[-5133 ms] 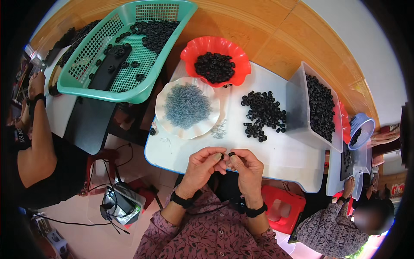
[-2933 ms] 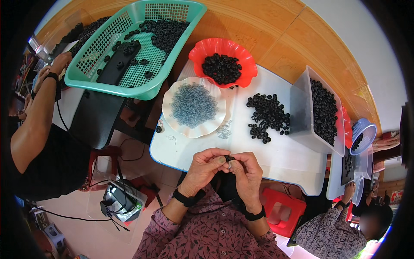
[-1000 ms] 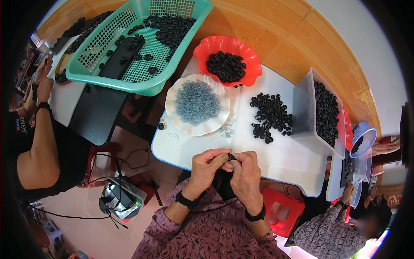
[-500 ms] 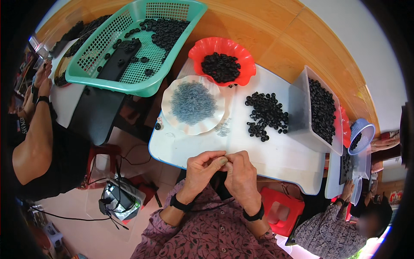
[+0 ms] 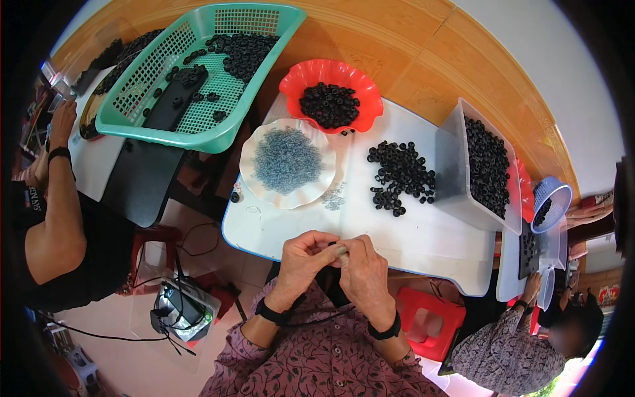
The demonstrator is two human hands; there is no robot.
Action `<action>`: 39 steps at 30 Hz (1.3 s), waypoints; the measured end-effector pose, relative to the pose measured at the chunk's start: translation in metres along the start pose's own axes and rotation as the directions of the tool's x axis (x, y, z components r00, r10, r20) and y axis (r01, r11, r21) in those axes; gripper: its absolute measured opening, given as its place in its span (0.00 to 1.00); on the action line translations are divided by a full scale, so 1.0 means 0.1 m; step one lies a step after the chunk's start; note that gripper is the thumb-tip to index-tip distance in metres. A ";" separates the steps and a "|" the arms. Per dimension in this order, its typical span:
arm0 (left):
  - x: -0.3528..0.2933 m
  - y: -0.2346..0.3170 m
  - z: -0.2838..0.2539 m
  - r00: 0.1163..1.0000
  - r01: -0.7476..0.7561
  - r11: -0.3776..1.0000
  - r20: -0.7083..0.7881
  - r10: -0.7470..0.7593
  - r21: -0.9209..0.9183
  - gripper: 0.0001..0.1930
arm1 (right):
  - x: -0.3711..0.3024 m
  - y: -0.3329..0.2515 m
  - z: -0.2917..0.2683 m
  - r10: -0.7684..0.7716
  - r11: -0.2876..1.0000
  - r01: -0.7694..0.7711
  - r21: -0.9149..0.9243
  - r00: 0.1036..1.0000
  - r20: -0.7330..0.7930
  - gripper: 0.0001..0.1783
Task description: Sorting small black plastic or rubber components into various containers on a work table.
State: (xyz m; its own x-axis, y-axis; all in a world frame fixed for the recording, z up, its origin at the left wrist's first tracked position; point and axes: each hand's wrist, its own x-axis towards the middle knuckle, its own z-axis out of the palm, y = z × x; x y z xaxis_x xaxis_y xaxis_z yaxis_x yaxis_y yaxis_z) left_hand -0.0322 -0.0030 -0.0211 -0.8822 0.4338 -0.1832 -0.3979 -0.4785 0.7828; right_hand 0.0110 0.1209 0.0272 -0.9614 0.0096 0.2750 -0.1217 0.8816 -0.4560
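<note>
Head view, entry as I read it: left hand (image 5: pixel 305 257) and right hand (image 5: pixel 363 272) meet fingertip to fingertip at the near edge of the white table (image 5: pixel 423 238), pinched narrow over a small part (image 5: pixel 339 250); I cannot tell its kind, as the fingers cover most of it. Beyond the hands: one white plate of grey rings (image 5: pixel 287 161), one red bowl (image 5: pixel 331 94), one loose heap of black rings (image 5: pixel 401 175), one clear bin (image 5: pixel 481 165), one teal basket (image 5: pixel 198 69). Nothing lies between hands and heap.

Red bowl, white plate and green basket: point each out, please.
red bowl (image 5: pixel 291 83), head view, left rim.
white plate (image 5: pixel 254 182), head view, bare lower-left rim.
green basket (image 5: pixel 159 135), head view, near wall.
</note>
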 end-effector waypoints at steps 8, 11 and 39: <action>-0.02 -0.02 0.00 1.000 0.015 0.998 0.007 -0.016 0.064 0.09 | -0.04 0.06 0.01 0.103 0.975 -0.114 0.190 0.992 0.067 0.08; -0.01 -0.06 -0.02 1.000 -0.017 0.996 0.013 0.016 0.091 0.09 | -0.06 0.12 0.02 0.111 0.939 -0.132 0.317 0.990 0.084 0.09; -0.14 -0.08 0.12 0.947 -0.321 0.901 0.072 0.314 0.292 0.08 | 0.01 -0.14 0.28 0.363 0.478 -0.334 0.813 0.917 0.164 0.30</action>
State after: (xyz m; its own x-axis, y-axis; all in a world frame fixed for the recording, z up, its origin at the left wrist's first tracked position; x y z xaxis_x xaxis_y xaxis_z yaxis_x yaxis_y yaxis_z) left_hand -0.0133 0.0042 -0.0180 -0.9419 0.3155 0.1150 -0.0018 -0.3470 0.9379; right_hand 0.0045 0.0953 0.0103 -0.9664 0.2518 -0.0519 0.0626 0.0343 -0.9975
